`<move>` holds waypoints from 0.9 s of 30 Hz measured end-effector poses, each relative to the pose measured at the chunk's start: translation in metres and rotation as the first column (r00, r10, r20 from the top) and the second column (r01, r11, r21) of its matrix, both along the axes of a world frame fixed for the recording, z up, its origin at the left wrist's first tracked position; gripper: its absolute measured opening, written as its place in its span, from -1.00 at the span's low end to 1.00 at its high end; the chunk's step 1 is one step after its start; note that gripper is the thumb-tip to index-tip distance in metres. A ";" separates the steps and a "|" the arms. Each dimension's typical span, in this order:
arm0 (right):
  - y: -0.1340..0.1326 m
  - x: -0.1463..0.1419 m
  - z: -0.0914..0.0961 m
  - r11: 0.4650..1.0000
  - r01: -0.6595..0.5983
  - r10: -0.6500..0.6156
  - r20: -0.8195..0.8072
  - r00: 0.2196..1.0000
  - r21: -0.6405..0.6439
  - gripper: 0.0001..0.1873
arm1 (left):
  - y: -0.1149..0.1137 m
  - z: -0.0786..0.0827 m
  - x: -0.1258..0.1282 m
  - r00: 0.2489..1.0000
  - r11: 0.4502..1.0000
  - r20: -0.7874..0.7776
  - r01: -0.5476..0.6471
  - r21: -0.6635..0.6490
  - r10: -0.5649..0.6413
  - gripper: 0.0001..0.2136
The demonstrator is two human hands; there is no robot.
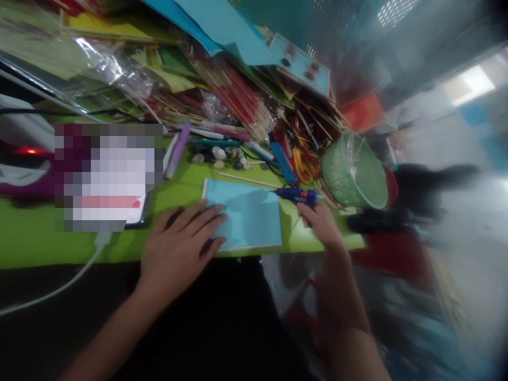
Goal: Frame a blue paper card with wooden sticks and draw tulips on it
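Note:
A light blue rectangular panel [250, 217] with thin pale edges lies on the green tabletop in front of me. My left hand [190, 230] rests on the panel's left side, fingers stretched out and slightly spread. In my right hand [320, 219] is a dark blue glue gun [297, 196], the fingers wrapped round its handle. The gun's tip points left, at the panel's upper right corner; whether it touches cannot be made out. A thin wooden stick [248, 180] lies along the panel's far edge.
Small pebbles [218, 153], a purple marker [178, 151] and orange-handled scissors [302, 166] lie beyond the panel. A green basket [353, 172] stands at the right. Bundled sticks [238, 98] are heaped behind. On the left, a phone [137, 211] has a white cable [79, 275] attached.

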State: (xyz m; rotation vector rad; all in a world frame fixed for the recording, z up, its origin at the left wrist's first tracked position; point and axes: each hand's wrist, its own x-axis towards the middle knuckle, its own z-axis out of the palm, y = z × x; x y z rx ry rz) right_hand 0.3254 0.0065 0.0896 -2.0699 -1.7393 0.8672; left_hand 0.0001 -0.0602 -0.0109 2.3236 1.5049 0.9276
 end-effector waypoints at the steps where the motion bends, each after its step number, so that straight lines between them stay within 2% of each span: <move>1: -0.001 0.003 0.000 1.000 0.007 -0.007 0.009 1.000 0.003 -0.55 | 0.000 0.000 0.000 1.000 1.000 -0.008 0.003 0.001 -0.003 -0.62; 11: -0.003 0.009 -0.001 0.999 0.037 -0.036 -0.023 0.999 0.026 -0.55 | 0.001 0.000 0.000 0.999 0.999 -0.044 0.005 0.051 -0.003 -0.65; 27: -0.002 0.008 0.000 0.999 0.018 -0.018 0.006 1.000 0.029 -0.55 | 0.002 -0.002 0.000 1.000 0.999 -0.027 0.009 0.035 -0.008 -0.64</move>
